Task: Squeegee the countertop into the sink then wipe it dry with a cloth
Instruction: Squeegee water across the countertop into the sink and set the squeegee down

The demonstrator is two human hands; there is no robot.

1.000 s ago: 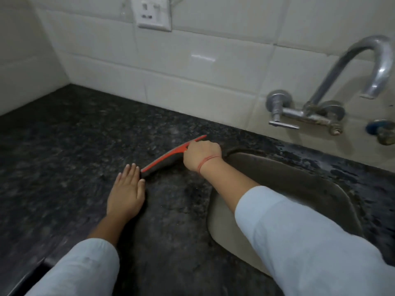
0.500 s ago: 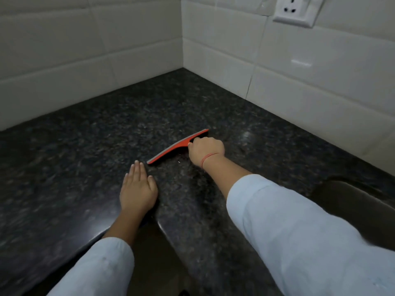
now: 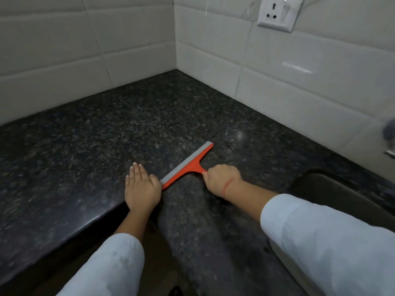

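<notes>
An orange squeegee (image 3: 188,164) with a grey rubber blade lies across the dark speckled granite countertop (image 3: 106,135), its blade running diagonally from lower left to upper right. My right hand (image 3: 220,177) grips its handle, with a red thread around the wrist. My left hand (image 3: 142,188) rests flat on the counter with fingers straight, its thumb side next to the blade's lower end. The sink (image 3: 346,201) shows as a dark basin at the right edge, partly behind my right sleeve.
White tiled walls meet in a corner (image 3: 175,50) behind the counter. A white wall socket (image 3: 279,13) sits at the top right. The counter's front edge (image 3: 64,229) curves inward near my left forearm. A blurred metal tap part (image 3: 390,133) shows at far right.
The view has swung left from the sink and tap to the counter corner. The squeegee now lies with its grey blade and T-shaped head in plain sight, and my left hand sits close to its end.
</notes>
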